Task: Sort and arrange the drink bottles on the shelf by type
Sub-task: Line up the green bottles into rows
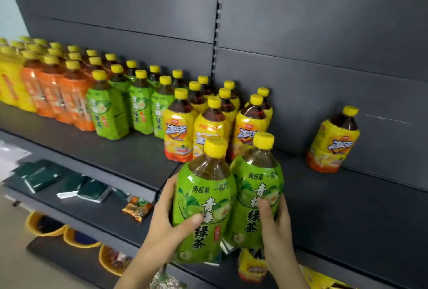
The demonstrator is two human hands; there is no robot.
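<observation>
The left green bottle (203, 205) and the right green bottle (254, 196) stood upright and touching, just in front of the shelf (129, 152) edge, with the left hand (164, 219) curled around one and the right hand (278, 230) around the other. The green row (129, 108) lay up and to the left (beyond the yellow cluster (208, 126)), so the left hand was nearer; a leftward carry seemed called for.
</observation>
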